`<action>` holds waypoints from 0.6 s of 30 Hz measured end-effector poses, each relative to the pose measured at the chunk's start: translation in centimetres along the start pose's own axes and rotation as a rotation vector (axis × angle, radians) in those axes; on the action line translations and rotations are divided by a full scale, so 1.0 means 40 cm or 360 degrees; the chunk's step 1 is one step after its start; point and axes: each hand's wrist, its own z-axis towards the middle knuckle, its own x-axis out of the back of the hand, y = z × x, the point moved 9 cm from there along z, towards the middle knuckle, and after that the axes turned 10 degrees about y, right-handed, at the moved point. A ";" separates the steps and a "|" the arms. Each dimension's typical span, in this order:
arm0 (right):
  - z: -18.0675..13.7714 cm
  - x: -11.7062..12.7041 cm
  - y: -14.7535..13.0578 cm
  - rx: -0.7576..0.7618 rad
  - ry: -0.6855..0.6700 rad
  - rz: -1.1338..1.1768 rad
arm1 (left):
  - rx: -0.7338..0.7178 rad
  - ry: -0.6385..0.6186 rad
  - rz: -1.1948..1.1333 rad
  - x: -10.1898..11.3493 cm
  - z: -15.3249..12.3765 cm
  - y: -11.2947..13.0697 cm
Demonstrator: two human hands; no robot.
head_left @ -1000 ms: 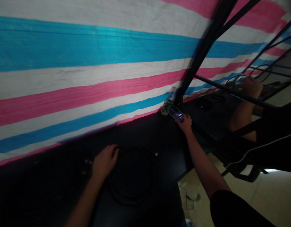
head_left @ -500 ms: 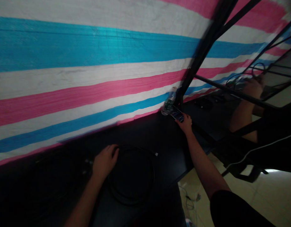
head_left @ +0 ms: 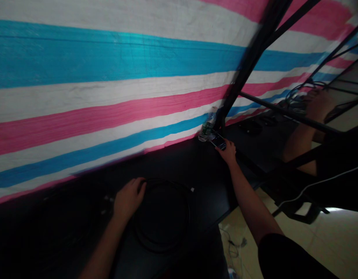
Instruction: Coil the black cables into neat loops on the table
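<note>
My left hand (head_left: pixel 128 198) rests on the dark table (head_left: pixel 196 170), its fingers curled over the rim of a black coiled cable (head_left: pixel 164 215). My right hand (head_left: pixel 228 152) reaches to the far right corner of the table and holds a lit phone (head_left: pixel 218 142) by its near end. The phone lies right beside a clear water bottle (head_left: pixel 207 126) that stands against the striped sheet.
A pink, blue and white striped sheet (head_left: pixel 109 89) hangs behind the table. A black metal frame (head_left: pixel 251 54) rises at the right. Beyond it another person's hand (head_left: pixel 320 104) handles cables (head_left: pixel 295 99) on a neighbouring table. Pale floor with wires (head_left: pixel 235 244) lies at the lower right.
My right hand has nudged the phone slightly further toward the bottle. The other person's hand has lifted with its cables. My left hand has stayed put.
</note>
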 end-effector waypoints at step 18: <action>0.026 -0.041 0.063 -0.0239 -0.0449 -0.0216 | 0.0015 -0.0001 0.0008 -0.002 0.003 -0.003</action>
